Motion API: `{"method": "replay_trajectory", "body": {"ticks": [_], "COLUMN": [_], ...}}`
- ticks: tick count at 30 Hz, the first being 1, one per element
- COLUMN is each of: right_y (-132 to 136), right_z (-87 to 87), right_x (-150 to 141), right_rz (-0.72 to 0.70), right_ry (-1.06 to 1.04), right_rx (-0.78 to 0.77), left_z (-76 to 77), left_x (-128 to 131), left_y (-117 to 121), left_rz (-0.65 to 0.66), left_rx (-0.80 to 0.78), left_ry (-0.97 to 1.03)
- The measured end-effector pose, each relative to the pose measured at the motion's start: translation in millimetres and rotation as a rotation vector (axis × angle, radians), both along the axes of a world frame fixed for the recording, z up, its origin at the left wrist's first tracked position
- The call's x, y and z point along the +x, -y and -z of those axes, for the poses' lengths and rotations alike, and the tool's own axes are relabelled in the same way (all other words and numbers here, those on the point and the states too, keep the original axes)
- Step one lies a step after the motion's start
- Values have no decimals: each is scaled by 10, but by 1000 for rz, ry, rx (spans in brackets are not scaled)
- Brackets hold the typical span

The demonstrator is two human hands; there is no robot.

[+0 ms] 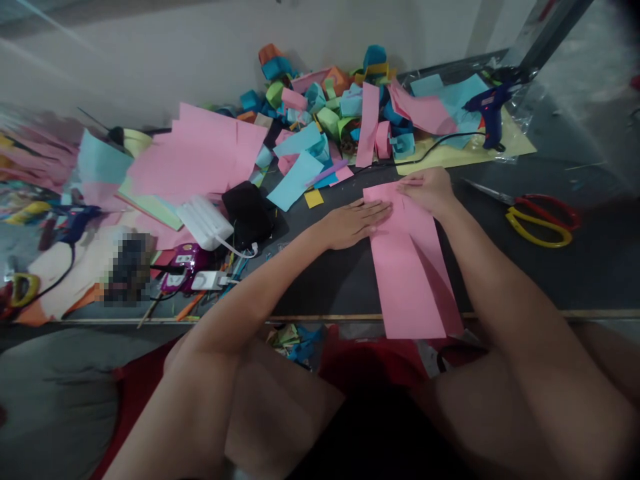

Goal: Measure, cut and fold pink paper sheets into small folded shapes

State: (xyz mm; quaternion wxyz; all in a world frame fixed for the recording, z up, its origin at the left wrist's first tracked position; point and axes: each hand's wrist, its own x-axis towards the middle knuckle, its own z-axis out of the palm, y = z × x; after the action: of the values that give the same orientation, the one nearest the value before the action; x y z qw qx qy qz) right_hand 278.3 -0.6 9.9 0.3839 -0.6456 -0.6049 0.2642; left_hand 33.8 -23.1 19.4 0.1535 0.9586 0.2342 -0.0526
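1. Nearest, saw bare legs below the edge of a dark table, with blue and yellow paper scraps low beneath that edge.
2. Next, found a long pink sheet on the tabletop straight ahead, creased lengthwise, with a fold standing up on its right and its lower end reaching past the near edge.
3. Toward the left, noted a purple socket box, a white device with a white cable and a black pouch.
4. Saw the left hand palm down, fingers slightly spread, lying partly over the sheet's upper left edge.
5. Off to the right, noted scissors with one red and one yellow handle.
6. Saw the right hand curled at the sheet's upper right corner, pinching its top edge.
7. Farther back, spotted a purple pen, overlapping pink papers and a heap of curled paper pieces in mixed colours.
8. At back right, found a blue glue gun.
9. Farthest, saw a plain wall.
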Motion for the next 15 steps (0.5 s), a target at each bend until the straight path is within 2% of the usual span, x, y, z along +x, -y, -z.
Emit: {"method": "replay_trajectory", "body": {"ticks": [4, 15], "right_y": [-8, -62], "right_z": [-7, 38], "right_x": [-18, 16], "right_rz": [1, -31], "right_ry": [26, 13], "right_rx": [-19, 53], "left_z": [-50, -25], "left_x": [-121, -409], "left_y": [128, 559], "left_rz": [46, 120], "left_rx": [0, -45], "left_ry": [11, 70]}}
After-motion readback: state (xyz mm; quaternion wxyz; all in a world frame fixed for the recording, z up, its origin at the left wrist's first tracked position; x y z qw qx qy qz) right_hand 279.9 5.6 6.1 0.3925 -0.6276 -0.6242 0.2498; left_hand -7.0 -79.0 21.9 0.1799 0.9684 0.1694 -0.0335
